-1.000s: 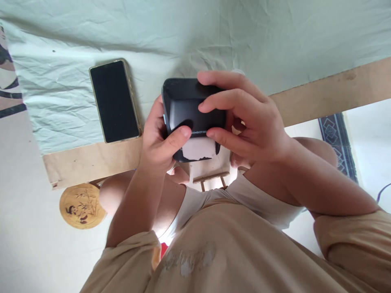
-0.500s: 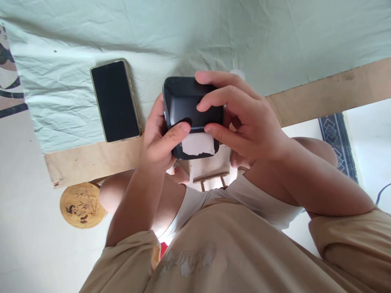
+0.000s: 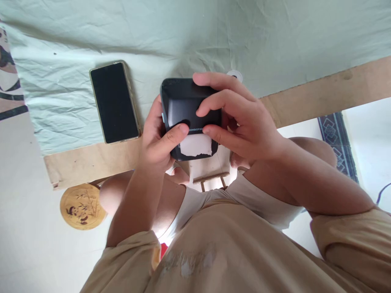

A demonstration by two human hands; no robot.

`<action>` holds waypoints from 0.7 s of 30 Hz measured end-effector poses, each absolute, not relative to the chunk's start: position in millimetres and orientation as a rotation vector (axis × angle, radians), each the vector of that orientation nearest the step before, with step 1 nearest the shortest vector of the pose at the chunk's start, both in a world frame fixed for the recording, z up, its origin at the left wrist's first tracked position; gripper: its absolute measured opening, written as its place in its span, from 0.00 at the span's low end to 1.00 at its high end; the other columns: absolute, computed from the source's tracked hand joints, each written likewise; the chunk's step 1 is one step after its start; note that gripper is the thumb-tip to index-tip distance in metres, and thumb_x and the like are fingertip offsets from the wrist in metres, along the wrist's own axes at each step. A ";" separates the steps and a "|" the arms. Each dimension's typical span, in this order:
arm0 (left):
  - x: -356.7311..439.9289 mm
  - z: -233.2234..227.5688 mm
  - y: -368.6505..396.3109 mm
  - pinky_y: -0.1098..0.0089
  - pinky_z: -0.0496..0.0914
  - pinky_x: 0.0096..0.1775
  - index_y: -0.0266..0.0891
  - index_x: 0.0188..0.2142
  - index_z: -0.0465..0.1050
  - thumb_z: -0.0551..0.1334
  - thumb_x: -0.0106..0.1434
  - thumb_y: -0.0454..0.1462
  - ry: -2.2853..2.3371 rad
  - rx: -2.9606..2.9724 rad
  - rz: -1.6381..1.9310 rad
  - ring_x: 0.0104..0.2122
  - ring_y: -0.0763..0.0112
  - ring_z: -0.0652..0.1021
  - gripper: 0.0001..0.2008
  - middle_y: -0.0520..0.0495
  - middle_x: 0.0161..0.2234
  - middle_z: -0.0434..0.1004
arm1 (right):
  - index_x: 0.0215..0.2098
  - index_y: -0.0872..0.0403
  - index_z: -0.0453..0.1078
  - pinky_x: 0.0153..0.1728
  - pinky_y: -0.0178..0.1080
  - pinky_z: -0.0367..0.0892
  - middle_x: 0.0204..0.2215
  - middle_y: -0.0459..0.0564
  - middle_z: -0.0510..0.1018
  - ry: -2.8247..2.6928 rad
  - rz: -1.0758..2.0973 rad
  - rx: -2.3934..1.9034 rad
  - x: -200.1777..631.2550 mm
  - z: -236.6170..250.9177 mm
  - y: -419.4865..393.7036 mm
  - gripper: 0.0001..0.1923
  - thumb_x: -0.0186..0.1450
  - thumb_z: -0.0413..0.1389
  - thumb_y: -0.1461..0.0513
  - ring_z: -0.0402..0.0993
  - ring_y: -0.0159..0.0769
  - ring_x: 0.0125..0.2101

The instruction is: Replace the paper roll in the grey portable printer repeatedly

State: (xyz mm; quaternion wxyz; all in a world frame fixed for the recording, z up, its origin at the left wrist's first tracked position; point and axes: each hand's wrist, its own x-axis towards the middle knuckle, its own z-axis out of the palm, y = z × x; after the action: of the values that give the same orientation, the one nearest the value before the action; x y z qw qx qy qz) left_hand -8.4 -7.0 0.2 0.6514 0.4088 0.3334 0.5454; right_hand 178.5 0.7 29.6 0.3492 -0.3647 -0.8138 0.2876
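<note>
Between my hands is a black, rounded label printer [image 3: 180, 106] with "NIIMBOT"-like lettering. A white paper piece [image 3: 195, 145] with a ragged lower edge lies across its near part. My left hand [image 3: 160, 138] wraps the printer's left side, thumb on top beside the lettering. My right hand [image 3: 241, 116] grips it from the right. Its thumb sits by the lettering, one finger touches the dark top and another reaches the far edge. The printer's underside and several fingers beneath it are hidden. Just beyond my right hand is a small white roll or disc [image 3: 235, 75], partly covered.
A phone [image 3: 115, 101] with a dark screen lies left on the pale green cloth [image 3: 171, 32]. The table's bare wooden edge [image 3: 91, 162] runs in front of my knees. A round wooden stool [image 3: 82, 206] with a panda picture stands below left.
Both hands and the printer have shifted very slightly left in the picture. A little more of the white disc shows behind my right hand. The grip looks the same.
</note>
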 end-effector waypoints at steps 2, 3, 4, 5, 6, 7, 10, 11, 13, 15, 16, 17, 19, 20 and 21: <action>-8.4 1.1 -7.4 0.76 0.66 0.27 0.40 0.42 0.74 0.68 0.53 0.36 0.766 0.919 1.232 0.29 0.77 0.74 0.16 0.51 0.34 0.74 | 0.43 0.51 0.65 0.47 0.38 0.76 0.60 0.49 0.64 -2.100 0.747 -0.921 178.6 29.2 1.5 0.08 0.65 0.51 0.63 0.67 0.32 0.57; -8.5 1.3 -7.6 0.76 0.67 0.28 0.40 0.42 0.74 0.68 0.53 0.36 0.769 0.913 1.234 0.30 0.77 0.74 0.15 0.51 0.34 0.75 | 0.43 0.51 0.65 0.48 0.38 0.76 0.60 0.50 0.64 -2.100 0.737 -0.914 178.7 28.8 1.9 0.08 0.65 0.51 0.64 0.67 0.31 0.57; -8.6 1.0 -7.6 0.77 0.67 0.28 0.40 0.42 0.74 0.68 0.53 0.36 0.757 0.909 1.237 0.30 0.77 0.74 0.15 0.51 0.34 0.75 | 0.43 0.51 0.66 0.49 0.39 0.75 0.60 0.51 0.64 -2.102 0.722 -0.909 178.9 28.3 2.2 0.08 0.65 0.51 0.64 0.67 0.31 0.57; -8.8 0.2 -7.4 0.77 0.67 0.28 0.40 0.42 0.74 0.68 0.53 0.36 0.738 0.904 1.240 0.30 0.78 0.75 0.15 0.51 0.34 0.75 | 0.43 0.51 0.66 0.50 0.39 0.75 0.60 0.51 0.64 -2.108 0.708 -0.903 178.9 27.8 2.3 0.08 0.65 0.51 0.64 0.67 0.30 0.57; -9.1 -0.8 -7.1 0.77 0.68 0.27 0.39 0.43 0.73 0.68 0.54 0.35 0.717 0.900 1.244 0.30 0.78 0.75 0.15 0.51 0.34 0.75 | 0.43 0.51 0.66 0.52 0.40 0.74 0.60 0.52 0.64 -2.118 0.695 -0.893 179.0 27.3 2.2 0.08 0.65 0.51 0.63 0.67 0.30 0.57; -9.5 -2.1 -6.7 0.78 0.68 0.27 0.39 0.44 0.73 0.67 0.54 0.35 0.697 0.898 1.245 0.30 0.78 0.75 0.16 0.50 0.34 0.75 | 0.44 0.51 0.67 0.54 0.40 0.73 0.60 0.52 0.63 -2.130 0.678 -0.884 178.8 27.0 1.7 0.09 0.65 0.50 0.63 0.66 0.30 0.58; -10.8 -5.4 -5.7 0.78 0.68 0.27 0.39 0.46 0.71 0.66 0.56 0.34 0.661 0.906 1.237 0.29 0.79 0.75 0.16 0.51 0.34 0.75 | 0.47 0.47 0.68 0.53 0.39 0.72 0.61 0.48 0.61 -2.184 0.619 -0.913 177.4 27.6 -1.8 0.13 0.67 0.48 0.64 0.64 0.32 0.60; -11.2 -5.8 -5.6 0.78 0.69 0.27 0.39 0.46 0.71 0.65 0.57 0.34 0.664 0.919 1.236 0.29 0.80 0.75 0.16 0.51 0.33 0.75 | 0.48 0.45 0.69 0.50 0.38 0.73 0.62 0.47 0.60 -2.199 0.597 -0.943 176.6 28.2 -3.4 0.15 0.67 0.47 0.65 0.65 0.32 0.60; -11.7 -5.7 -5.9 0.78 0.69 0.28 0.39 0.46 0.71 0.64 0.58 0.34 0.680 0.949 1.232 0.28 0.81 0.74 0.14 0.52 0.33 0.74 | 0.48 0.43 0.70 0.40 0.33 0.73 0.62 0.46 0.60 -2.225 0.551 -1.005 174.9 29.4 -6.3 0.17 0.68 0.45 0.65 0.69 0.31 0.55; -11.5 -4.6 -6.7 0.78 0.70 0.29 0.39 0.45 0.72 0.65 0.59 0.34 0.704 0.960 1.234 0.28 0.82 0.74 0.14 0.53 0.32 0.74 | 0.48 0.43 0.71 0.32 0.32 0.69 0.62 0.47 0.61 -2.240 0.511 -1.046 173.6 30.0 -8.0 0.17 0.68 0.45 0.65 0.74 0.28 0.46; -11.1 -4.0 -7.1 0.79 0.70 0.29 0.40 0.46 0.72 0.65 0.58 0.35 0.712 0.956 1.236 0.28 0.83 0.74 0.14 0.53 0.32 0.74 | 0.48 0.44 0.71 0.31 0.31 0.68 0.62 0.48 0.61 -2.247 0.501 -1.050 173.2 29.9 -8.4 0.17 0.68 0.45 0.65 0.75 0.26 0.42; -10.6 -3.4 -7.5 0.79 0.70 0.29 0.40 0.46 0.72 0.65 0.58 0.35 0.717 0.945 1.236 0.28 0.83 0.74 0.15 0.53 0.32 0.74 | 0.48 0.44 0.71 0.30 0.32 0.67 0.62 0.48 0.61 -2.251 0.498 -1.051 173.0 29.7 -8.4 0.17 0.69 0.45 0.65 0.75 0.24 0.40; -9.4 -2.5 -8.2 0.79 0.71 0.29 0.40 0.46 0.72 0.67 0.57 0.36 0.727 0.913 1.243 0.28 0.83 0.74 0.16 0.54 0.32 0.74 | 0.47 0.45 0.72 0.31 0.32 0.67 0.62 0.48 0.60 -2.248 0.507 -1.051 173.2 29.3 -8.0 0.16 0.69 0.44 0.64 0.74 0.23 0.39; -8.8 -2.2 -8.6 0.80 0.71 0.29 0.40 0.46 0.72 0.67 0.56 0.36 0.736 0.898 1.249 0.28 0.83 0.75 0.17 0.54 0.32 0.74 | 0.46 0.46 0.72 0.31 0.32 0.67 0.62 0.48 0.60 -2.248 0.517 -1.043 173.6 29.2 -7.5 0.16 0.69 0.44 0.64 0.74 0.25 0.41; -8.3 -1.9 -8.8 0.80 0.70 0.29 0.40 0.47 0.72 0.68 0.56 0.36 0.745 0.885 1.254 0.29 0.83 0.75 0.18 0.54 0.32 0.75 | 0.46 0.46 0.72 0.30 0.32 0.66 0.62 0.48 0.60 -2.243 0.526 -1.034 174.0 29.2 -7.1 0.16 0.69 0.43 0.64 0.74 0.26 0.44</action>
State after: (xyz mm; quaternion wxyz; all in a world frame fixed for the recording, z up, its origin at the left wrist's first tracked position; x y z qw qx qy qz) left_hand -8.3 -8.8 -1.9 0.6577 0.3908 0.3288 0.5536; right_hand 174.0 -7.1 29.2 0.3032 -0.3902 -0.8464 0.1985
